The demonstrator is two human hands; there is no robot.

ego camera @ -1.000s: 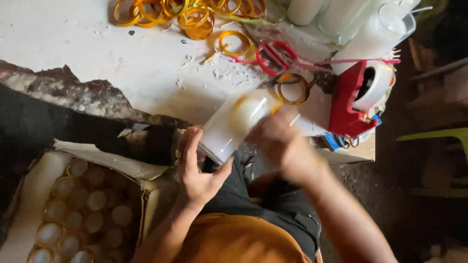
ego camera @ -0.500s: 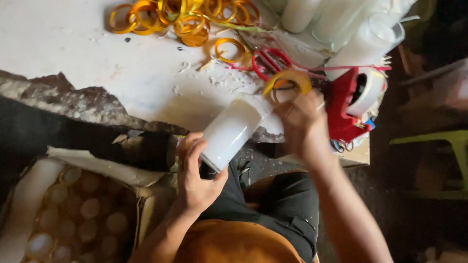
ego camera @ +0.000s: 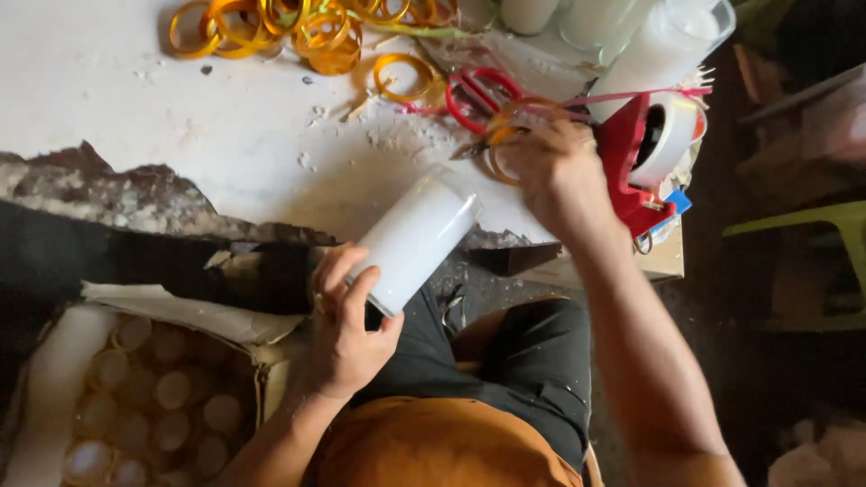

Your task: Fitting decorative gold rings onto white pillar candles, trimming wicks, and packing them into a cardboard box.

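My left hand [ego camera: 347, 325] grips the near end of a white cylinder [ego camera: 415, 239] wrapped in clear film, tilted up toward the table edge. My right hand [ego camera: 550, 167] rests on the white tabletop [ego camera: 135, 135] with its fingers closed around a yellow ring [ego camera: 502, 135]. It lies beside red-handled scissors [ego camera: 478, 95] and just left of a red tape dispenser [ego camera: 645, 153].
Several yellow rings [ego camera: 307, 27] lie piled at the table's far side, one apart [ego camera: 404, 77]. More white cylinders [ego camera: 622, 36] stand at the back right. A cardboard box [ego camera: 144, 397] of upright white cylinders sits at the lower left. A green stool [ego camera: 812, 261] stands at the right.
My right hand left the cylinder's top and moved away to the table by the scissors, carrying a yellow ring. My left hand kept hold of the cylinder, now lower.
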